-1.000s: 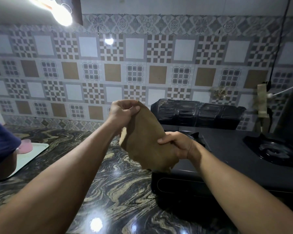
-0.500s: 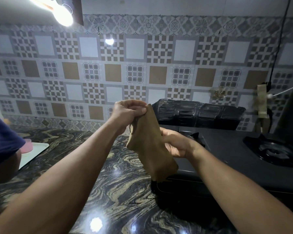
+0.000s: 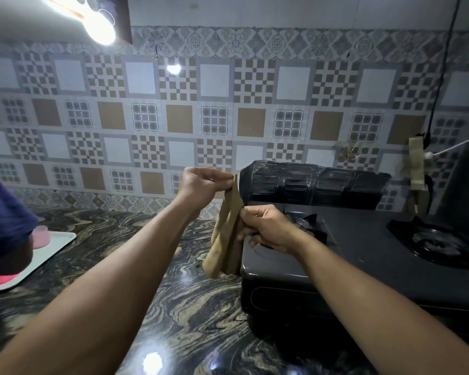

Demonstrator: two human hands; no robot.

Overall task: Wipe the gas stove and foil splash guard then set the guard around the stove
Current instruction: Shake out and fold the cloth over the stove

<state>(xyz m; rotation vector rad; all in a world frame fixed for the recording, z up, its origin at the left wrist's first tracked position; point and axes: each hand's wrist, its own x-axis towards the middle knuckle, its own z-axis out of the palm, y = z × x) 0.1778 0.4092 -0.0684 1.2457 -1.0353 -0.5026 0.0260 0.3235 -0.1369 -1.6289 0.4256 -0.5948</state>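
Both hands are up in front of the stove (image 3: 363, 255), and the brown cloth (image 3: 228, 234) hangs between them, long axis near vertical, top leaning slightly right, bottom end pointing down at the marbled counter (image 3: 173, 307). The left hand (image 3: 201, 185) pinches the cloth's top edge between thumb and fingertips. The right hand (image 3: 268, 228) closes its fingers around the cloth's middle, just over the stove's left corner. The dark foil splash guard (image 3: 314, 185) stands behind the stove against the tiled wall (image 3: 146, 117).

The scene is dimly lit by a blown-out lamp (image 3: 99, 28) at far left; glare is mirrored on the countertop (image 3: 152, 361), and edges are bowed.
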